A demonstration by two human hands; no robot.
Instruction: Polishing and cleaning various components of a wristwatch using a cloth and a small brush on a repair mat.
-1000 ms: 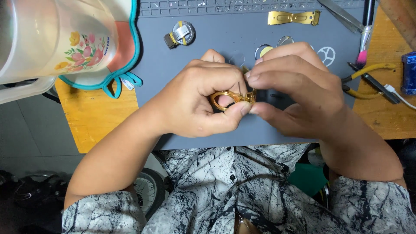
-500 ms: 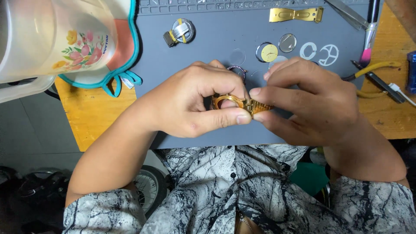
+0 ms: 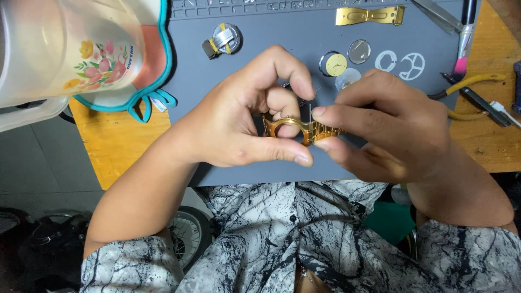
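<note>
1. Left hand (image 3: 244, 127) fingers pinch the gold watch case (image 3: 283, 128) between thumb and fingertips
2. Right hand (image 3: 385, 127) fingers grip the gold band (image 3: 324, 132) just beside the case, above the grey mat (image 3: 271, 59)

One head camera, looking steeply down

There is a single view, from a camera worn on the person's head. It faces almost straight down over the person's chest and forearms onto the near edge of the table (image 3: 116, 157). It sits close: the left hand (image 3: 244, 127) and right hand (image 3: 391, 130) fill the middle of the frame. The grey mat (image 3: 260, 59) runs off the top edge, the floor shows at lower left, and the patterned shirt (image 3: 293, 239) fills the bottom.
</note>
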